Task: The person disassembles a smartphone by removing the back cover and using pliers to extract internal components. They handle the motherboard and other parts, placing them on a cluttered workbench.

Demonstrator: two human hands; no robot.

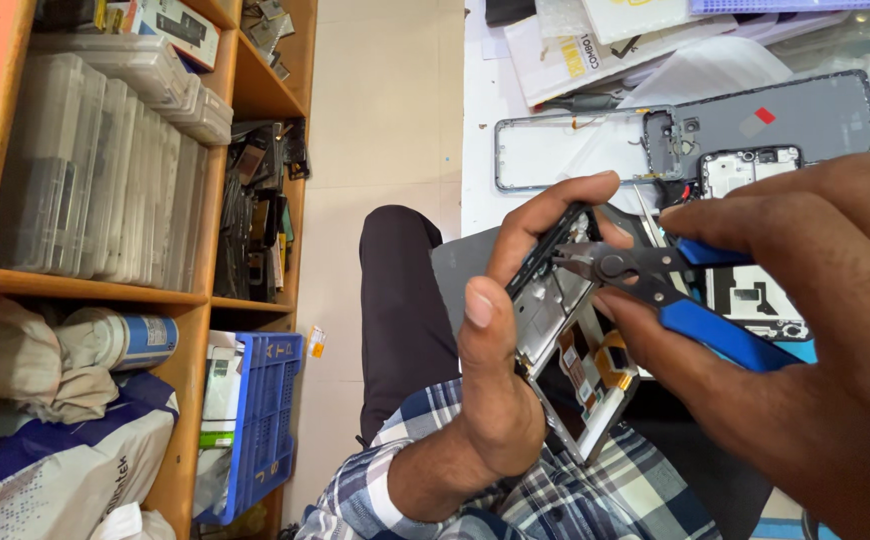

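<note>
- The left hand (515, 330) grips an opened smartphone with a bare metal mid-frame and orange flex cables (575, 340), thumb pressed along its near edge and fingers curled over its top; the phone sits tilted above the lap, just off the worktop's near edge.
- The right hand (805, 330) is closed around small flush cutters with blue handles and dark steel blades (645, 275), pinching the handles between thumb and fingers.
- The cutter tips touch the phone's upper edge, beside the left fingers.
- On the white worktop (480, 130) behind the hands lie a thin empty phone frame (555, 150) and a grey phone back cover with a red sticker (795, 115), side by side near its left edge.
- A wooden shelf (85, 290) at the left holds clear plastic boxes (95, 170); a blue plastic crate (260, 420) stands low beside it.
</note>
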